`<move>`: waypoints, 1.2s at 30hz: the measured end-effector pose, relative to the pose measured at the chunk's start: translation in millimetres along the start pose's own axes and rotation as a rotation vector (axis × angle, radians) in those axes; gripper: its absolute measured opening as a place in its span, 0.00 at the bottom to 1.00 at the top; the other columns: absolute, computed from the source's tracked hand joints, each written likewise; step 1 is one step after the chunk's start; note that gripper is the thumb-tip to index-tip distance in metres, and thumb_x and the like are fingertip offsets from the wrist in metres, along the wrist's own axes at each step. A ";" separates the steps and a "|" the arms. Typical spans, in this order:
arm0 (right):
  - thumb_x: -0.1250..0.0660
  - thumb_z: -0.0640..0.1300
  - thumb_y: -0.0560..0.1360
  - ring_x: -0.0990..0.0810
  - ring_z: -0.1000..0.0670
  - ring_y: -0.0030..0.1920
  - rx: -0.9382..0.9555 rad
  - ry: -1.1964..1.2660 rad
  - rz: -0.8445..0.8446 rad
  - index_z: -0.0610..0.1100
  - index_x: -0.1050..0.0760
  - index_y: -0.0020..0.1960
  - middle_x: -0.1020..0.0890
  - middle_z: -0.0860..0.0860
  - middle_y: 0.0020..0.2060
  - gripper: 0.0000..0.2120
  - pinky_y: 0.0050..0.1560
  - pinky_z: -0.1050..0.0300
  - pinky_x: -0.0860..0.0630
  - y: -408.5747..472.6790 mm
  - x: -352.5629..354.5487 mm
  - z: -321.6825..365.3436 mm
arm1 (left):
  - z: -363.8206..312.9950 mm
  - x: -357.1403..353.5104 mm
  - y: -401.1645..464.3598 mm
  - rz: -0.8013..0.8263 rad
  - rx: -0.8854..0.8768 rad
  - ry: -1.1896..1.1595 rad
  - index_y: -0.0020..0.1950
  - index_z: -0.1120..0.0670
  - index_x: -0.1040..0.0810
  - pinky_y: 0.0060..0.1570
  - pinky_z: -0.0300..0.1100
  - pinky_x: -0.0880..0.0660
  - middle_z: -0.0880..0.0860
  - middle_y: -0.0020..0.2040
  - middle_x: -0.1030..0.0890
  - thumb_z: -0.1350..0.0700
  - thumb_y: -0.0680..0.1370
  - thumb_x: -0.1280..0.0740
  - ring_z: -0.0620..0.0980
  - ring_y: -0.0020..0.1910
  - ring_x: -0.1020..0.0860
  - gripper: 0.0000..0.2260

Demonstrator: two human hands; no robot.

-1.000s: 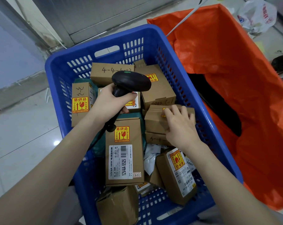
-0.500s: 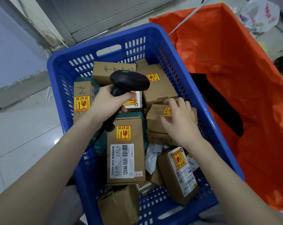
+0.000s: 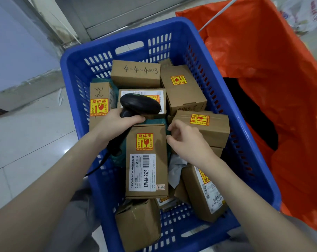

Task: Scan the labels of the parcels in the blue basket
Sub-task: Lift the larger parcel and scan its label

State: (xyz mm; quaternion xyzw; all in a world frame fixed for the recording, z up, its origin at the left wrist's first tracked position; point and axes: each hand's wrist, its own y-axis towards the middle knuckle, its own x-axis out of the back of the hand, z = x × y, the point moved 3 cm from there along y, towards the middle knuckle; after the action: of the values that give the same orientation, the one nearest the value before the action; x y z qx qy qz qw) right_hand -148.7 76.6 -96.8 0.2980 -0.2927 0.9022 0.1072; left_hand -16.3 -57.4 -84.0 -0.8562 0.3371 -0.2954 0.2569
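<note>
A blue basket (image 3: 217,57) holds several brown cardboard parcels with yellow fragile stickers. My left hand (image 3: 117,122) grips a black barcode scanner (image 3: 139,104), whose head hangs over a parcel with a white label (image 3: 145,92). Just below lies a long parcel (image 3: 146,160) with a white barcode label marked 12V4A-5525. My right hand (image 3: 188,142) hovers with loosely curled fingers, holding nothing, between that long parcel and a box with a fragile sticker (image 3: 205,126) to its right. A box with handwritten 4-4-4003 (image 3: 136,73) sits at the back.
A large orange bag (image 3: 263,60) stands open right of the basket, dark inside. A taped parcel (image 3: 137,224) and a labelled one (image 3: 205,193) lie at the near end. Pale floor tiles (image 3: 26,142) lie left; a wall (image 3: 108,11) runs behind.
My right hand has come off the fragile-stickered box at the right and moved left toward the long parcel. The scanner has dropped slightly lower over the white-labelled parcel.
</note>
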 end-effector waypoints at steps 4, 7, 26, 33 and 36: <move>0.37 0.44 0.77 0.23 0.54 0.41 -0.053 0.015 0.070 0.45 0.29 0.62 0.21 0.53 0.39 0.14 0.42 0.60 0.29 -0.2 -11.8 -2.3 | 20.3 -0.5 -2.3 0.035 0.042 0.023 0.44 0.45 0.25 0.44 0.38 0.29 0.48 0.44 0.21 0.51 0.73 0.29 0.44 0.47 0.24 0.06; 0.37 0.46 0.77 0.22 0.52 0.45 -0.109 0.007 0.141 0.45 0.33 0.66 0.20 0.51 0.43 0.18 0.45 0.57 0.27 1.1 -20.0 -6.5 | 34.3 0.2 -5.1 0.087 0.077 0.027 0.44 0.45 0.25 0.43 0.37 0.30 0.48 0.45 0.20 0.51 0.73 0.29 0.44 0.47 0.24 0.05; 0.36 0.48 0.78 0.23 0.47 0.61 -0.276 0.278 0.392 0.51 0.48 0.76 0.24 0.48 0.65 0.32 0.60 0.53 0.25 2.6 -38.3 -18.4 | 37.3 6.8 2.7 0.140 0.084 -0.014 0.46 0.49 0.24 0.46 0.44 0.24 0.52 0.42 0.21 0.52 0.73 0.29 0.48 0.43 0.23 0.05; 0.32 0.46 0.75 0.23 0.58 0.46 -0.196 0.503 0.264 0.54 0.45 0.75 0.22 0.55 0.51 0.33 0.36 0.70 0.26 0.8 -7.5 2.7 | 9.7 28.9 5.2 0.029 -0.040 -0.139 0.52 0.48 0.24 0.50 0.45 0.21 0.54 0.52 0.18 0.52 0.73 0.29 0.50 0.50 0.19 0.10; 0.31 0.47 0.74 0.21 0.53 0.54 -0.140 0.576 0.202 0.58 0.45 0.75 0.23 0.52 0.54 0.35 0.44 0.67 0.23 1.0 5.3 8.9 | -5.4 35.9 5.1 -0.067 -0.096 -0.184 0.49 0.46 0.25 0.44 0.42 0.20 0.51 0.49 0.19 0.53 0.73 0.29 0.48 0.47 0.19 0.08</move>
State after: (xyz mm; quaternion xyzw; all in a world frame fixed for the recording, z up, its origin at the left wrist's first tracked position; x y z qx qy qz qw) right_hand -149.1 70.7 -88.3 -0.0086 -0.3400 0.9332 0.1156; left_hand -0.7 -88.1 -71.5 -0.9019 0.2971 -0.2074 0.2353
